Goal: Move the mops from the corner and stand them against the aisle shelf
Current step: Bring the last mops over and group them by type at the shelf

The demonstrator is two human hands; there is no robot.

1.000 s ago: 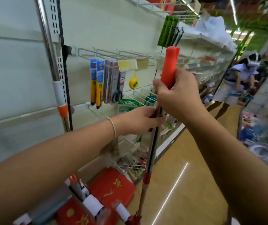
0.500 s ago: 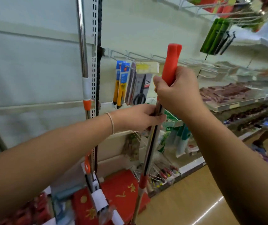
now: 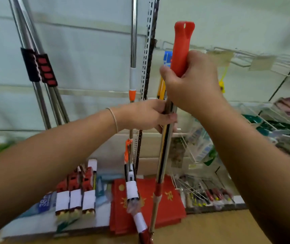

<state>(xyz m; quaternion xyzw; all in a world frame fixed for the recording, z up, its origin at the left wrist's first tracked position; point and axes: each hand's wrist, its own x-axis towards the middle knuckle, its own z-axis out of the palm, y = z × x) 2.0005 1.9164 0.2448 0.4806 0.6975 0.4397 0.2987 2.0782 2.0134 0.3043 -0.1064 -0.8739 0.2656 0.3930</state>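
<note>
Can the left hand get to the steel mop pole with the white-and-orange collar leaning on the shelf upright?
Probably, once freed: the left hand grips the held red-handled mop, and the collared steel pole stands just beyond it, unobstructed.

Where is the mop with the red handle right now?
In the head view, centre: the red-handled mop stands upright, held by the right hand above the left hand, just right of the slotted shelf post.

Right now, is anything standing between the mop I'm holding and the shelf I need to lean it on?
Nothing visible blocks it. The held mop is upright just before the shelf upright; another mop already leans there to the left, leaving room beside it.
</note>
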